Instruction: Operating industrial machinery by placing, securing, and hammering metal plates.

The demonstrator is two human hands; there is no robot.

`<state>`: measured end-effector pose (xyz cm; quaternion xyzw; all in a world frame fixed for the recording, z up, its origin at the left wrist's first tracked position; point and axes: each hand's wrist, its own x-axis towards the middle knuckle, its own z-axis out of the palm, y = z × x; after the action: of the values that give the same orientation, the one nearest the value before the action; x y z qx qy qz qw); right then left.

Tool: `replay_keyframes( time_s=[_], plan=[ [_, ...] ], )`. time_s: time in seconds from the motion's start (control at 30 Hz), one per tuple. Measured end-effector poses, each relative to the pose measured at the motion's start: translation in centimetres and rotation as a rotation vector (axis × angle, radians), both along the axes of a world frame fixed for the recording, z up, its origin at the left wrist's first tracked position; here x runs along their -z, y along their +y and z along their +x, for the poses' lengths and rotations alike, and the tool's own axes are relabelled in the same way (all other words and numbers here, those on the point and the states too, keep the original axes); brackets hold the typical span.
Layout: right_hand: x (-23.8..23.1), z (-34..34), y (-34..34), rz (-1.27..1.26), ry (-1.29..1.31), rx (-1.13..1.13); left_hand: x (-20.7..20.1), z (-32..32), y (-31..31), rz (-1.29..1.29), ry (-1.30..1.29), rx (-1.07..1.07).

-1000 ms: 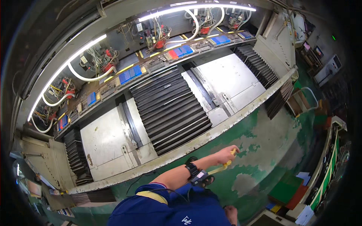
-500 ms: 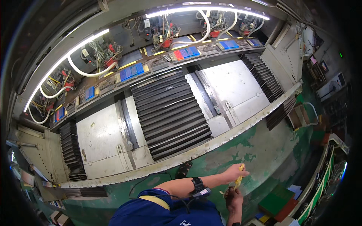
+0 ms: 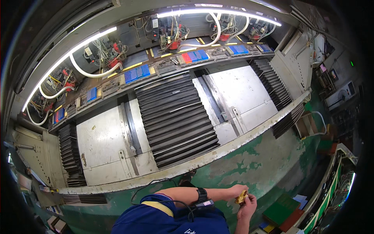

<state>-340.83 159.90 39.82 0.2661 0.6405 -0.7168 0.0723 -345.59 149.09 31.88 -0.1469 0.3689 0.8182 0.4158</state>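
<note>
My left hand (image 3: 236,190) and my right hand (image 3: 247,207) meet in front of my body, low at the right of the view. Between them is a soft, crumpled yellow piece (image 3: 240,197), too small to tell whether it is cloth or something else. Both hands have their fingers closed on it, the left from above and the right from below. On my left wrist sits a black band (image 3: 201,194), and a small dark device (image 3: 204,203) with a cable lies beside it.
A large machine spans the front, with a light rim (image 3: 183,164), black bellows (image 3: 177,121) and metal covers (image 3: 241,89). Blue and red blocks (image 3: 193,56) line its far bench under red tool heads (image 3: 173,45). A green box (image 3: 281,206) stands at my right. Underfoot is worn green floor (image 3: 257,160).
My left hand has come down and left, and my right hand has risen to meet it. The yellow piece, stretched between them before, is now bunched up.
</note>
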Motion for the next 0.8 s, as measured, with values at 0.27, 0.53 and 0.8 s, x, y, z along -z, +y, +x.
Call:
replay_keyframes(
  time_s=[0.27,0.53,0.8],
  plan=[
    [-1.1,0.0,-0.9,0.267,0.114,-0.192,-1.1,0.4,-1.9,0.049,0.059,0.061],
    [-2.4,-0.2,-1.1,0.283,0.158,-0.244,-1.3,1.0,-2.2,0.562,-0.231,0.184],
    [-1.8,-0.4,1.5,0.267,0.054,-0.444,-1.4,1.3,-3.0,0.589,-0.092,0.232]
  ],
)
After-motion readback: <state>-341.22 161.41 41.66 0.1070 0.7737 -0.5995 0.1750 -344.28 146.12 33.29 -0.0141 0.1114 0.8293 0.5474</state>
